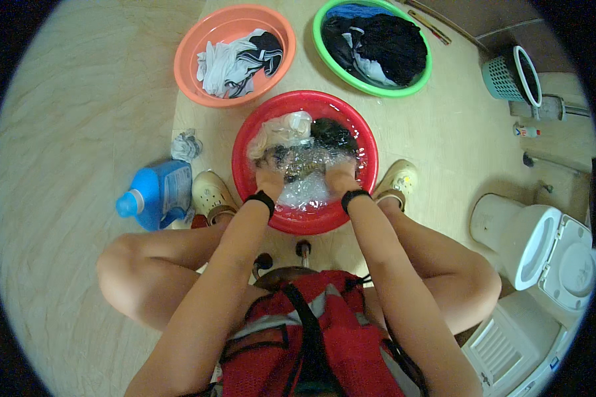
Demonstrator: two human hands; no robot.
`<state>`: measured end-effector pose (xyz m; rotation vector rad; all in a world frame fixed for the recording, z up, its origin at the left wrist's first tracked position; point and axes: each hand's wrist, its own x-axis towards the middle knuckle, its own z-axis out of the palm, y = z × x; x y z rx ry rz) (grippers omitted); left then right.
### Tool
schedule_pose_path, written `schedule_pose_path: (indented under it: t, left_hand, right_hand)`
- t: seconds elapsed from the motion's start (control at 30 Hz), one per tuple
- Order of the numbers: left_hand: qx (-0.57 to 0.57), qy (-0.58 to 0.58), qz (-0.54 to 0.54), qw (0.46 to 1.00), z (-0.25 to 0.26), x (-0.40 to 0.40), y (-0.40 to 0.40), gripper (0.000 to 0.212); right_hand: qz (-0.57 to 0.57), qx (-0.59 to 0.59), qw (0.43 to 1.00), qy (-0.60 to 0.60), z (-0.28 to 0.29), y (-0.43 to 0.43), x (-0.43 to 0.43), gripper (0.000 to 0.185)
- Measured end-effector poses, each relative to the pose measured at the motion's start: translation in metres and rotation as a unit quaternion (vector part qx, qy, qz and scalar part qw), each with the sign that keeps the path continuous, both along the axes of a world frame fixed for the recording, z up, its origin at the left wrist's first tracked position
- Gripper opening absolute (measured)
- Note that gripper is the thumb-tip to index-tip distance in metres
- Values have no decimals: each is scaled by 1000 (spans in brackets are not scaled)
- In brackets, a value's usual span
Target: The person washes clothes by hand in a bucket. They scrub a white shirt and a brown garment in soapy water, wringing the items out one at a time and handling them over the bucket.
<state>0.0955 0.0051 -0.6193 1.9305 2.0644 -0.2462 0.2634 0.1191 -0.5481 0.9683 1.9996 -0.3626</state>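
Note:
Both hands are down in the water of a red plastic basin between the feet. My left hand is at the basin's left side, its fingers lost in splashing water beside dark cloth. Across from it, my right hand reaches into the water at the right, fingers also hidden. Dark wet cloth lies between and beyond the hands. A cream-coloured cloth bulges up at the basin's far left. Whether either hand grips cloth cannot be made out.
Beyond stand an orange basin of white and black clothes and a green-rimmed basin of dark wet clothes. A blue detergent bottle lies left, near a crumpled cloth. At right are a toilet and a green basket.

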Motion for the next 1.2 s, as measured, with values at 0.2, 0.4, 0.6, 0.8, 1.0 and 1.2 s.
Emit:
schedule_pose_path:
  t: [0.2, 0.4, 0.6, 0.8, 1.0, 1.2]
  left_hand:
    - [-5, -103, -62, 993, 96, 11, 16, 62]
    - [-70, -3, -76, 995, 69, 21, 8, 59]
    - [-72, -38, -71, 994, 20, 23, 0, 52]
    - [-34, -31, -99, 994, 0, 23, 3, 43]
    - [-141, -11, -19, 990, 10, 20, 18, 41]
    - [-108, -110, -70, 985, 70, 26, 35, 47]
  right_hand:
    - [-128, 64, 971, 190, 37, -2, 17, 57]
    - [30, 147, 968, 201, 12, -41, 24, 64]
    - [14, 72, 992, 105, -9, -50, 16, 61]
    - [31, 98, 993, 63, -48, -54, 18, 65]
    - [-23, -18, 995, 91, -19, -28, 4, 66]
    - [-237, -109, 843, 470, -34, 11, 63, 43]
